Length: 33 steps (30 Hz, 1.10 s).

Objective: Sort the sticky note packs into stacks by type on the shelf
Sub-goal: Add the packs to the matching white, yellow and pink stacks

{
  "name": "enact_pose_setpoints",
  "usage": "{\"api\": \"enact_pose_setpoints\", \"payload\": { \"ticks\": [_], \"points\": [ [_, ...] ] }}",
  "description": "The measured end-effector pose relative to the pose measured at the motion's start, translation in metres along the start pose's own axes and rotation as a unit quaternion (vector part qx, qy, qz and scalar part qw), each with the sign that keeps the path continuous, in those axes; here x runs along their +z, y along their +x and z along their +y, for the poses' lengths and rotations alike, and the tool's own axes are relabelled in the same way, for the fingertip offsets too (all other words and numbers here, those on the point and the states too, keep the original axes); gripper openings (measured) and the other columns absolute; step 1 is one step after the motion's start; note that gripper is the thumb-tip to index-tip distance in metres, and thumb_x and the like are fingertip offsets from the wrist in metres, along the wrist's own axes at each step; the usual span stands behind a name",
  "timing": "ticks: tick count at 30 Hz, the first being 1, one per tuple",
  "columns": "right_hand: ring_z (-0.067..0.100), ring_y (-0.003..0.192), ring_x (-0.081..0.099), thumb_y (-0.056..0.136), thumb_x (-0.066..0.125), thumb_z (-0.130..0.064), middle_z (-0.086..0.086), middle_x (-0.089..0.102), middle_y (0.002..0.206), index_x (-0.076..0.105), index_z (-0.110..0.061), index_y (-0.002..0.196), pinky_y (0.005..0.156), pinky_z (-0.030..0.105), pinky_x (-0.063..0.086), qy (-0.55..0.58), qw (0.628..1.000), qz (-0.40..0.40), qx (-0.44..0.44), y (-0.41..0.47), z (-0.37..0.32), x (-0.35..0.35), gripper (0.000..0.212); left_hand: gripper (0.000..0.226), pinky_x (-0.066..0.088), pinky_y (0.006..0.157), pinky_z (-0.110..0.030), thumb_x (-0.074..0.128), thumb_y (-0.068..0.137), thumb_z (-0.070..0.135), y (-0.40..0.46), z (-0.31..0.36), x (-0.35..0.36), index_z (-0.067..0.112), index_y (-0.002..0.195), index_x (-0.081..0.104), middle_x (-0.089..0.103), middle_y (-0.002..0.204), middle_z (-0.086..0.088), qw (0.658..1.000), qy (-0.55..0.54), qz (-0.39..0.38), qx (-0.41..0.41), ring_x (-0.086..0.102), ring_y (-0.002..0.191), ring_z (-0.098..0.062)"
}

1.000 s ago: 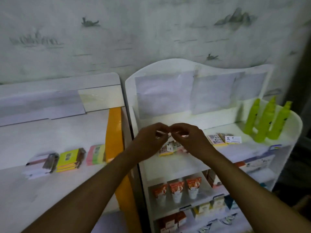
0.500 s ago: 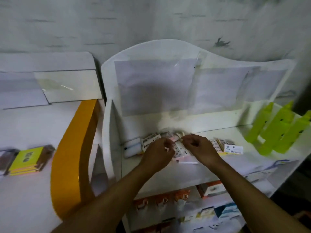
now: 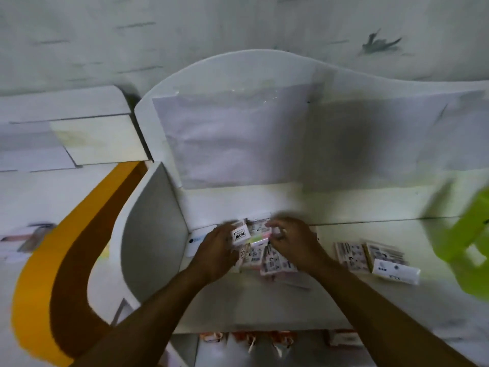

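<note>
A jumble of small sticky note packs [image 3: 275,262] lies at the left end of the white top shelf [image 3: 264,303]. My left hand [image 3: 215,251] holds a white pack with black print [image 3: 240,235] above that pile. My right hand [image 3: 292,242] has its fingers curled over the pile beside it, pinching a pack with pink and green edges [image 3: 260,238]; motion blur hides the exact grip. Two more printed packs [image 3: 349,255] and a white flat pack [image 3: 394,270] lie further right on the shelf.
Green bottles [image 3: 465,242] stand blurred at the shelf's right end. The shelf's side wall [image 3: 153,226] and an orange curved panel [image 3: 53,260] rise to the left. Boxed goods [image 3: 248,337] sit on the shelf below. Other packs [image 3: 26,239] lie on the left counter.
The camera has moved closer and tilted down onto the top shelf. Both hands dropped from mid-air onto the pile of packs, and my left hand now lifts a white pack.
</note>
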State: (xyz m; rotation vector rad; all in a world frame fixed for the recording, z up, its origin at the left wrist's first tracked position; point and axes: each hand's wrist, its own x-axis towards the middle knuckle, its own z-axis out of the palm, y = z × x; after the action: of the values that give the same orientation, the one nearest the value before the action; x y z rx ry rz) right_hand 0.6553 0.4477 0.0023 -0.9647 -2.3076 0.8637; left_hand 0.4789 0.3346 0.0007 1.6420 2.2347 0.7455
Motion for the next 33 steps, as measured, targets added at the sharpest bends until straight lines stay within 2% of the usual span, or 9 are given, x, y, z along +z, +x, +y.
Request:
{"api": "enact_pose_setpoints", "payload": {
  "ticks": [4,7,10,13,16,18,23,28,33],
  "points": [
    [0.017,0.104,0.060,0.077,0.067,-0.018,0.001,0.067,0.116,0.066,-0.022,0.115,0.093,0.034,0.050,-0.060,0.997,-0.016,-0.040,0.015,0.004,0.012,0.038,0.060,0.057,0.064,-0.026,0.064,0.067,0.020,0.009,-0.005,0.004,0.034,0.125,0.052,0.066,0.107,0.007,0.999,-0.007,0.002,-0.037,0.065,0.085,-0.011],
    [0.018,0.106,0.060,0.074,0.071,-0.024,0.000,0.065,0.121,0.062,-0.022,0.121,0.093,0.036,0.051,-0.085,0.995,-0.049,-0.035,0.021,0.009,0.016,0.048,0.051,0.059,0.067,-0.029,0.069,0.068,0.033,0.014,-0.007,0.004,0.037,0.116,0.053,0.068,0.106,0.012,1.000,0.008,0.014,-0.024,0.066,0.088,-0.006],
    [0.014,0.093,0.063,0.077,0.071,-0.026,0.000,0.070,0.111,0.066,-0.023,0.116,0.085,0.034,0.053,-0.092,0.993,-0.056,-0.037,0.022,0.013,0.017,0.039,0.041,0.056,0.067,-0.030,0.073,0.077,0.031,0.011,-0.007,0.000,0.032,0.114,0.054,0.065,0.098,0.015,0.998,-0.004,0.044,-0.044,0.066,0.085,-0.009],
    [0.012,0.092,0.064,0.083,0.068,-0.023,-0.003,0.071,0.110,0.067,-0.026,0.117,0.085,0.028,0.051,-0.076,0.996,-0.028,-0.043,0.021,0.019,0.015,0.035,0.035,0.051,0.061,-0.026,0.069,0.084,0.029,0.012,-0.007,-0.007,0.021,0.114,0.053,0.061,0.092,0.011,0.984,-0.098,0.102,-0.105,0.065,0.082,-0.014],
    [0.009,0.094,0.064,0.085,0.068,-0.026,-0.004,0.070,0.112,0.066,-0.026,0.119,0.087,0.031,0.052,-0.055,0.997,-0.036,-0.051,0.020,0.022,0.013,0.034,0.030,0.041,0.054,-0.012,0.070,0.085,0.021,0.014,-0.004,-0.014,0.017,0.111,0.056,0.064,0.091,0.005,0.958,-0.213,0.135,-0.135,0.060,0.074,-0.007],
    [0.006,0.093,0.064,0.085,0.068,-0.027,-0.004,0.070,0.111,0.067,-0.026,0.118,0.087,0.030,0.053,-0.042,0.997,-0.043,-0.056,0.020,0.023,0.012,0.033,0.033,0.047,0.055,-0.013,0.072,0.084,0.017,0.015,-0.002,-0.017,0.013,0.114,0.060,0.068,0.097,-0.001,0.935,-0.300,0.126,-0.141,0.063,0.073,-0.008],
    [-0.003,0.084,0.064,0.083,0.071,-0.025,-0.005,0.071,0.111,0.069,-0.023,0.114,0.076,0.011,0.048,-0.009,0.997,-0.053,-0.046,0.019,0.025,0.009,0.031,0.040,0.058,0.064,-0.027,0.073,0.082,0.013,0.010,-0.003,-0.019,0.014,0.120,0.061,0.072,0.102,-0.007,0.868,-0.451,0.117,-0.172,0.071,0.085,-0.022],
    [-0.009,0.079,0.060,0.083,0.073,-0.022,-0.005,0.069,0.112,0.068,-0.019,0.116,0.065,0.001,0.042,0.017,0.998,-0.057,-0.023,0.019,0.028,0.004,0.034,0.046,0.059,0.066,-0.032,0.075,0.081,0.015,0.011,-0.008,-0.018,0.016,0.124,0.059,0.071,0.105,-0.005,0.869,-0.448,0.111,-0.181,0.070,0.088,-0.022],
    [0.002,0.083,0.067,0.075,0.078,-0.035,-0.004,0.069,0.106,0.066,-0.019,0.114,0.069,0.020,0.057,0.059,0.995,-0.070,-0.046,0.016,0.020,0.000,0.044,0.045,0.058,0.063,-0.033,0.074,0.082,0.017,0.006,-0.008,-0.019,0.019,0.125,0.060,0.072,0.106,-0.007,0.856,-0.478,0.091,-0.174,0.071,0.089,-0.024]
  ]
}}
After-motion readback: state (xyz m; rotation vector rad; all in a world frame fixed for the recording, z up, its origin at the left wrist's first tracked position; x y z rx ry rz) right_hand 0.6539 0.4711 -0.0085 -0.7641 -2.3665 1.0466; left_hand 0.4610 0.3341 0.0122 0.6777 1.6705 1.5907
